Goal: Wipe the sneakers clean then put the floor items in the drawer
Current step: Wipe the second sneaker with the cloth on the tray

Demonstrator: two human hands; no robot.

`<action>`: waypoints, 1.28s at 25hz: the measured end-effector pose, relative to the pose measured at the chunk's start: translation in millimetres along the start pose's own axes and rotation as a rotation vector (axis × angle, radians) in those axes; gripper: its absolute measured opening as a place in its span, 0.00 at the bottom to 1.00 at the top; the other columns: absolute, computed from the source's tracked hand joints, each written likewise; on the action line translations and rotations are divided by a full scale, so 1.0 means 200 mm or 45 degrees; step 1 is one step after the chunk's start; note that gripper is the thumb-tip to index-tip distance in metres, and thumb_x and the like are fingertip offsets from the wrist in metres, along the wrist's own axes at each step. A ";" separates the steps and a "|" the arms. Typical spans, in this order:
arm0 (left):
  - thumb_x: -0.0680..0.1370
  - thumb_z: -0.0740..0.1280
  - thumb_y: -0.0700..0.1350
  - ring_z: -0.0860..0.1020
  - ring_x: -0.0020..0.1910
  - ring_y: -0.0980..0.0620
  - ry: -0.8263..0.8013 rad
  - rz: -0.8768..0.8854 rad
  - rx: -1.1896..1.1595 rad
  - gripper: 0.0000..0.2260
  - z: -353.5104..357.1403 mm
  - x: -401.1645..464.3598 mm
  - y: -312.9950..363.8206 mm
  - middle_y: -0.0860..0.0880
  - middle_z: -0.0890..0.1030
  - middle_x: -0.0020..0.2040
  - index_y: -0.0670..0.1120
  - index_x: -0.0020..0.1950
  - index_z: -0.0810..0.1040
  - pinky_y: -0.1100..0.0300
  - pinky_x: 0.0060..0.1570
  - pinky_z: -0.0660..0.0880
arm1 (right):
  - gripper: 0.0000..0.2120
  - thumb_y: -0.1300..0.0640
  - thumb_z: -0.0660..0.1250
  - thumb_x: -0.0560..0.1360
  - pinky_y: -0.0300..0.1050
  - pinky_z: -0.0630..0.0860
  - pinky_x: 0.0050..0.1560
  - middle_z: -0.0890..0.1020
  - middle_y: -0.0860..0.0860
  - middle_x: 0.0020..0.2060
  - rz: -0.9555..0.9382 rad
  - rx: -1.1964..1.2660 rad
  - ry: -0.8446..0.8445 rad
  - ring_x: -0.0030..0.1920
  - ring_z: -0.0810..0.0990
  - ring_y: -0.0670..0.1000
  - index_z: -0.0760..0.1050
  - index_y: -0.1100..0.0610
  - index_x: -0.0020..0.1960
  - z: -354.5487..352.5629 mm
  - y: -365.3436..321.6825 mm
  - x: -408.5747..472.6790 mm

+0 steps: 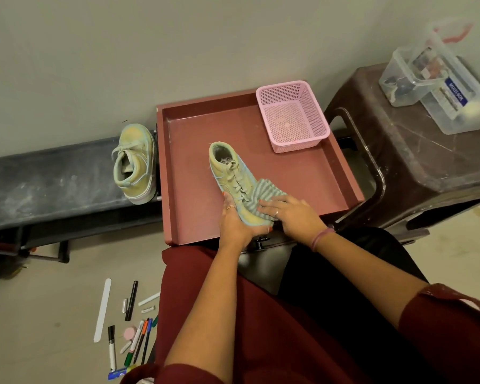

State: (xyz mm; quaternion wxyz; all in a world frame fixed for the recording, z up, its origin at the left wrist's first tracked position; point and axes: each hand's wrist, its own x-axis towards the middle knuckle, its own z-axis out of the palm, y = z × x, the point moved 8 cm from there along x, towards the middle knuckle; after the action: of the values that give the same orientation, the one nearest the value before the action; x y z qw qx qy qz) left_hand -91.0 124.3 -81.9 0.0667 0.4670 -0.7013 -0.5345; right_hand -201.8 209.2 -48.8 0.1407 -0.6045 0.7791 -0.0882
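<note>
A pale green-yellow sneaker [230, 173] lies in the open reddish drawer [194, 139], toe towards me. My left hand [233, 220] grips its toe end from the left. My right hand [288, 214] presses a grey striped cloth [263, 189] flat against the sneaker's right side. The second sneaker [135, 162] rests on a dark low bench [53, 184] to the left of the drawer. On the floor at the lower left lie several pens and markers [139, 339], a white nail file [102, 310] and a small pink round piece [129, 333].
A pink mesh basket [293, 116] stands in the drawer's far right corner. A brown plastic stool [416, 156] on the right carries clear plastic boxes [438, 79]. A pale wall rises behind everything. My knees, in dark red and black cloth, are just in front of the drawer.
</note>
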 end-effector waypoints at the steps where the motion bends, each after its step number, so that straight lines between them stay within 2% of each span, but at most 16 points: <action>1: 0.52 0.83 0.54 0.69 0.69 0.49 -0.004 -0.004 0.008 0.66 0.00 -0.01 0.01 0.47 0.69 0.71 0.48 0.79 0.44 0.50 0.67 0.70 | 0.26 0.66 0.60 0.72 0.50 0.75 0.54 0.76 0.44 0.65 -0.035 0.015 0.002 0.63 0.73 0.53 0.74 0.45 0.65 -0.05 0.01 -0.01; 3: 0.54 0.83 0.52 0.65 0.72 0.49 -0.012 -0.016 0.029 0.65 0.00 -0.01 0.01 0.46 0.65 0.73 0.47 0.79 0.43 0.50 0.70 0.66 | 0.23 0.67 0.59 0.71 0.47 0.76 0.53 0.81 0.48 0.58 0.112 0.044 0.067 0.57 0.77 0.55 0.80 0.48 0.58 -0.17 0.12 0.01; 4: 0.55 0.83 0.50 0.64 0.72 0.49 -0.017 -0.014 0.025 0.65 0.00 0.00 0.01 0.47 0.64 0.74 0.47 0.79 0.42 0.51 0.70 0.65 | 0.22 0.69 0.59 0.72 0.46 0.76 0.53 0.82 0.51 0.56 0.266 0.137 0.200 0.54 0.79 0.56 0.81 0.50 0.57 -0.24 0.19 0.02; 6: 0.58 0.83 0.48 0.64 0.72 0.50 -0.029 -0.008 0.001 0.64 0.01 0.01 -0.01 0.48 0.63 0.74 0.47 0.79 0.41 0.54 0.71 0.64 | 0.25 0.72 0.57 0.71 0.42 0.75 0.57 0.81 0.55 0.57 0.630 0.505 0.507 0.54 0.80 0.55 0.79 0.53 0.60 -0.28 0.32 0.02; 7: 0.58 0.83 0.48 0.64 0.72 0.51 -0.031 -0.013 0.002 0.63 0.01 0.01 -0.01 0.49 0.63 0.74 0.47 0.79 0.41 0.55 0.71 0.64 | 0.28 0.74 0.56 0.71 0.41 0.71 0.62 0.79 0.56 0.60 0.704 0.675 0.521 0.58 0.78 0.54 0.75 0.54 0.65 -0.21 0.33 0.05; 9: 0.57 0.83 0.50 0.67 0.70 0.51 -0.024 -0.005 -0.003 0.63 0.01 0.00 0.01 0.49 0.66 0.72 0.47 0.79 0.42 0.55 0.69 0.66 | 0.35 0.74 0.55 0.71 0.51 0.58 0.74 0.68 0.55 0.71 0.620 0.714 0.215 0.71 0.66 0.55 0.61 0.52 0.75 0.01 0.18 0.15; 10: 0.55 0.82 0.53 0.69 0.68 0.51 -0.013 0.004 -0.016 0.65 0.01 0.00 0.01 0.49 0.68 0.71 0.48 0.79 0.42 0.53 0.68 0.69 | 0.38 0.74 0.55 0.71 0.56 0.52 0.75 0.59 0.54 0.75 0.516 0.663 0.049 0.74 0.59 0.54 0.53 0.51 0.77 0.11 0.10 0.17; 11: 0.53 0.81 0.56 0.70 0.68 0.51 -0.003 -0.004 -0.022 0.65 0.00 -0.01 0.00 0.50 0.69 0.71 0.49 0.79 0.42 0.52 0.67 0.70 | 0.39 0.74 0.55 0.72 0.55 0.49 0.76 0.52 0.52 0.77 0.439 0.630 -0.032 0.76 0.53 0.52 0.49 0.51 0.77 0.16 0.05 0.16; 13: 0.53 0.81 0.55 0.71 0.68 0.52 0.002 -0.028 -0.037 0.64 0.00 -0.01 -0.02 0.51 0.70 0.71 0.50 0.79 0.44 0.54 0.65 0.71 | 0.38 0.75 0.55 0.73 0.45 0.45 0.76 0.45 0.49 0.77 0.330 0.718 -0.069 0.76 0.47 0.49 0.47 0.52 0.77 0.16 0.01 0.04; 15: 0.57 0.82 0.50 0.71 0.67 0.53 0.008 -0.009 -0.065 0.62 0.01 -0.01 -0.02 0.52 0.70 0.70 0.51 0.79 0.44 0.60 0.63 0.70 | 0.38 0.76 0.53 0.73 0.38 0.47 0.73 0.44 0.45 0.75 0.253 0.734 -0.052 0.75 0.46 0.47 0.47 0.53 0.77 0.16 -0.03 -0.13; 17: 0.59 0.82 0.49 0.71 0.67 0.54 0.003 0.006 -0.077 0.61 0.01 0.00 -0.03 0.52 0.69 0.71 0.51 0.79 0.43 0.62 0.61 0.69 | 0.39 0.77 0.52 0.73 0.37 0.47 0.72 0.43 0.45 0.75 0.232 0.696 -0.020 0.75 0.45 0.47 0.47 0.51 0.77 0.16 -0.05 -0.21; 21: 0.53 0.81 0.56 0.73 0.64 0.54 0.013 0.007 -0.044 0.63 0.01 0.00 -0.02 0.53 0.72 0.68 0.54 0.79 0.44 0.55 0.63 0.73 | 0.39 0.73 0.57 0.74 0.36 0.42 0.70 0.43 0.51 0.77 0.296 0.519 -0.115 0.77 0.46 0.51 0.45 0.52 0.77 0.12 0.00 0.07; 23: 0.55 0.82 0.54 0.72 0.66 0.53 0.005 -0.007 -0.036 0.63 0.01 0.00 -0.02 0.52 0.71 0.69 0.53 0.79 0.45 0.52 0.65 0.72 | 0.37 0.74 0.55 0.74 0.38 0.46 0.72 0.47 0.51 0.77 0.326 0.670 -0.179 0.77 0.49 0.52 0.46 0.53 0.77 0.08 0.04 0.22; 26: 0.57 0.83 0.51 0.69 0.68 0.52 -0.014 0.002 -0.006 0.63 0.00 0.01 -0.01 0.51 0.68 0.72 0.50 0.79 0.42 0.52 0.67 0.69 | 0.36 0.76 0.52 0.74 0.34 0.49 0.70 0.51 0.51 0.77 0.382 0.895 -0.230 0.76 0.51 0.51 0.47 0.56 0.77 0.07 0.07 0.27; 29: 0.57 0.82 0.51 0.69 0.68 0.52 -0.027 -0.015 0.009 0.63 0.01 0.01 -0.01 0.51 0.68 0.72 0.50 0.79 0.41 0.53 0.67 0.69 | 0.37 0.74 0.55 0.75 0.29 0.47 0.67 0.46 0.50 0.77 0.393 0.890 -0.204 0.76 0.48 0.50 0.43 0.55 0.77 0.09 0.03 0.19; 32: 0.54 0.78 0.55 0.69 0.69 0.50 0.021 -0.018 0.021 0.63 -0.01 0.00 -0.01 0.49 0.68 0.72 0.51 0.79 0.41 0.51 0.67 0.70 | 0.41 0.77 0.53 0.71 0.28 0.45 0.67 0.41 0.47 0.76 0.344 0.879 -0.172 0.75 0.43 0.46 0.43 0.55 0.77 0.15 -0.03 -0.02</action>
State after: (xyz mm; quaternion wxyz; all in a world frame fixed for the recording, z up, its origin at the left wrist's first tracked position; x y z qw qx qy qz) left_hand -88.5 123.6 -83.5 0.0649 0.4770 -0.7018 -0.5251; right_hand -185.3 211.7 -74.9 0.3975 -0.4177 0.7652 -0.2864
